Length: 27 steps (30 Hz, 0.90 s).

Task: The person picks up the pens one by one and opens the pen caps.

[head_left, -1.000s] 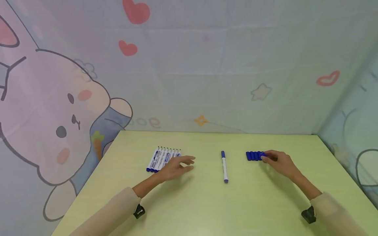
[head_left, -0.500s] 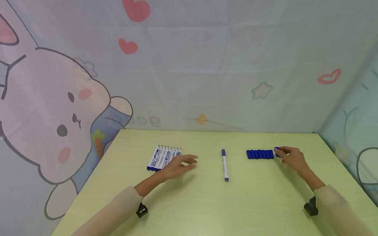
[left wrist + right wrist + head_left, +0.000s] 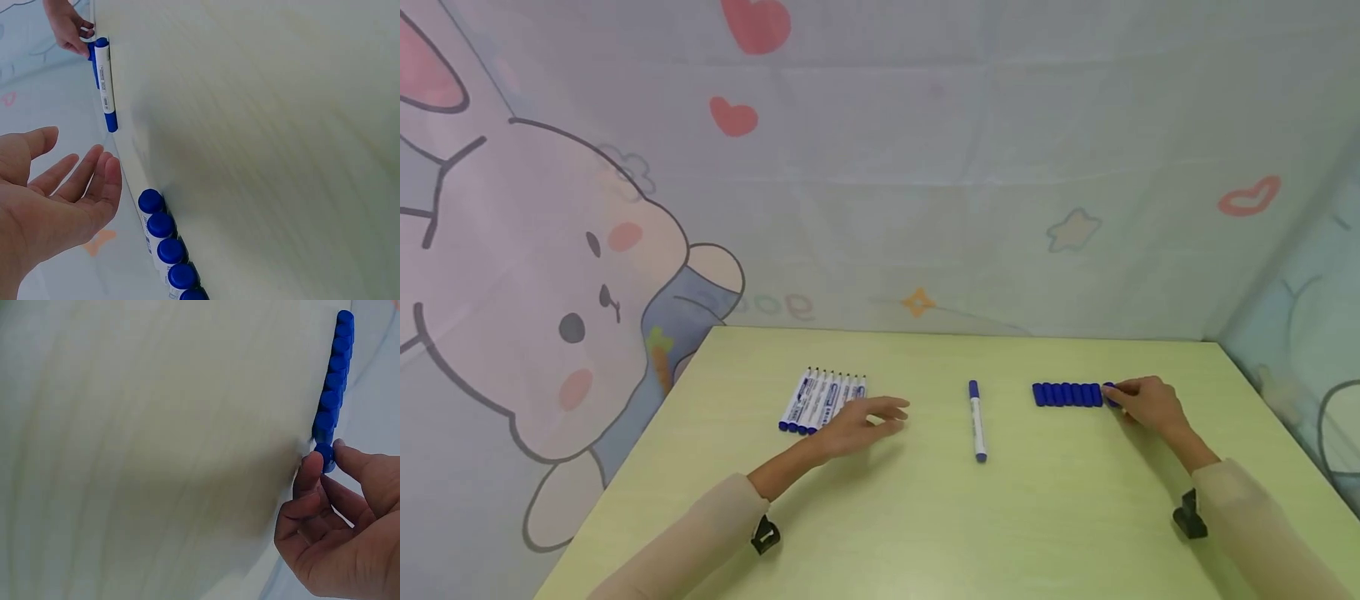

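Observation:
My right hand (image 3: 1152, 406) pinches a blue marker cap (image 3: 325, 455) between thumb and fingers, at the right end of a row of blue caps (image 3: 1067, 395) lying side by side. My left hand (image 3: 861, 427) hovers over the table with its fingers relaxed and nothing in them. It partly covers a row of uncapped white markers (image 3: 805, 400), tips pointing away and blue ends toward me. Between the hands lies one capped marker (image 3: 977, 425), white with a blue cap at its far end. In the left wrist view, the blue marker ends (image 3: 170, 250) show below the left fingers.
A pale yellow-green table (image 3: 895, 525) bears everything. Behind it hangs a printed cloth backdrop (image 3: 880, 167) with a cartoon rabbit, hearts and stars, and a similar cloth stands along the right side. A dark strap clip (image 3: 1190, 515) hangs below the right sleeve.
The right hand has moved right from the cap row with one cap, then lowered it near the row's right end. More of the row now shows. The left hand keeps its relaxed pose.

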Motion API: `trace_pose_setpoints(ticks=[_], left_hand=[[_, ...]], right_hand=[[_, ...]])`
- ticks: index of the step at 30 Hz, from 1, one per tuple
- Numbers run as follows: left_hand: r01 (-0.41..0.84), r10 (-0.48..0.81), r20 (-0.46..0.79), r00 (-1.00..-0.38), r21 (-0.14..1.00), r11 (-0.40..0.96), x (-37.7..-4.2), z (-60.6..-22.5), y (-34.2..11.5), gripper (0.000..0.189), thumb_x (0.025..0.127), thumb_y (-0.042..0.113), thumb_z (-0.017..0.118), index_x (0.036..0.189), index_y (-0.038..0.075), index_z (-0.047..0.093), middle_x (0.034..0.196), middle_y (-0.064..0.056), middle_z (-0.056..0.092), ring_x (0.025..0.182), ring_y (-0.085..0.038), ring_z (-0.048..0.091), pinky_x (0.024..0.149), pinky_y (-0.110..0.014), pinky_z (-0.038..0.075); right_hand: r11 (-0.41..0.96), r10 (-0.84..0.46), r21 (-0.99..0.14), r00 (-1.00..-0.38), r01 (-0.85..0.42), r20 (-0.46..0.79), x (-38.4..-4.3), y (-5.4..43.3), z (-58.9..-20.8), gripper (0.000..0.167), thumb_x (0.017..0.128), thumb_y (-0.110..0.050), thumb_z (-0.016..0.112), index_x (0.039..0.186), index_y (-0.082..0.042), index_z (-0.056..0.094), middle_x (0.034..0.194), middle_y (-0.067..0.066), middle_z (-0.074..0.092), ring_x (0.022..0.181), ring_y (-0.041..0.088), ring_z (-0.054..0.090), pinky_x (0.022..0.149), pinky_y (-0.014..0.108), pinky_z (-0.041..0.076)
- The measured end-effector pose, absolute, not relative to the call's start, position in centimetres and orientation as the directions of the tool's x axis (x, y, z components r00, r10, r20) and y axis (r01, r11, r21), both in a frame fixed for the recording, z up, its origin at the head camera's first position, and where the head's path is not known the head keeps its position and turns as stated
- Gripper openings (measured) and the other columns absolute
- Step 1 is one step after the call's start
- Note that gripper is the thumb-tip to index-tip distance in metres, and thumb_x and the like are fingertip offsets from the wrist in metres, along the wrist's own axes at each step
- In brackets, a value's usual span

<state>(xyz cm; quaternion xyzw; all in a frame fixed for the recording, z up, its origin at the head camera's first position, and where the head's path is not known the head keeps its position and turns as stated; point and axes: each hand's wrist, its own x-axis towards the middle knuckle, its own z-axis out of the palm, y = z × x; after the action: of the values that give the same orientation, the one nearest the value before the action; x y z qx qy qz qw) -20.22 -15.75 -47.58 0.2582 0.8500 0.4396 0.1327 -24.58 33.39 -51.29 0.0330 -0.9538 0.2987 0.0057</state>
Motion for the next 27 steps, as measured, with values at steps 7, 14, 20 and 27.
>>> trace_pose_setpoints(ticks=[7, 14, 20, 27], left_hand=[[0.327, 0.566, -0.005, -0.825, 0.811, 0.485, -20.3, -47.5, -15.4, 0.044, 0.105, 0.022, 0.058, 0.144, 0.001, 0.056, 0.132, -0.017, 0.069, 0.126, -0.033, 0.063, 0.105, -0.045, 0.053], [0.342, 0.573, 0.002, -0.820, 0.804, 0.486, -20.2, -47.8, -15.2, 0.043, 0.105, 0.021, 0.058, 0.142, 0.000, 0.056, 0.130, -0.018, 0.069, 0.123, -0.034, 0.064, 0.102, -0.043, 0.054], [0.357, 0.580, 0.015, -0.814, 0.802, 0.479, -20.3, -47.9, -14.8, 0.042, 0.105, 0.019, 0.058, 0.142, -0.001, 0.057, 0.129, -0.019, 0.070, 0.122, -0.035, 0.065, 0.102, -0.043, 0.055], [0.354, 0.579, 0.009, -0.815, 0.800, 0.485, -20.3, -47.6, -14.7, 0.042, 0.105, 0.020, 0.058, 0.142, 0.000, 0.056, 0.130, -0.018, 0.069, 0.123, -0.034, 0.064, 0.102, -0.042, 0.055]], right_hand=[[0.831, -0.051, -0.553, -0.998, -0.059, 0.029, -24.9, 33.2, -51.2, 0.047, 0.103, -0.025, 0.060, 0.119, 0.019, 0.064, 0.071, 0.011, 0.075, 0.064, 0.017, 0.069, 0.080, 0.055, 0.056], [0.826, -0.056, -0.561, -0.998, -0.059, 0.023, -24.7, 33.1, -51.3, 0.045, 0.105, -0.024, 0.056, 0.119, 0.018, 0.064, 0.068, 0.007, 0.074, 0.061, 0.013, 0.067, 0.074, 0.046, 0.056], [0.828, -0.067, -0.558, -0.998, -0.054, -0.003, -24.5, 33.5, -51.1, 0.048, 0.107, -0.025, 0.051, 0.122, 0.020, 0.061, 0.075, 0.012, 0.075, 0.067, 0.019, 0.069, 0.072, 0.042, 0.056], [0.834, -0.058, -0.550, -0.998, -0.048, 0.000, -23.8, 35.0, -50.9, 0.049, 0.108, -0.026, 0.048, 0.124, 0.019, 0.059, 0.089, 0.021, 0.076, 0.072, 0.020, 0.070, 0.070, 0.040, 0.055]])
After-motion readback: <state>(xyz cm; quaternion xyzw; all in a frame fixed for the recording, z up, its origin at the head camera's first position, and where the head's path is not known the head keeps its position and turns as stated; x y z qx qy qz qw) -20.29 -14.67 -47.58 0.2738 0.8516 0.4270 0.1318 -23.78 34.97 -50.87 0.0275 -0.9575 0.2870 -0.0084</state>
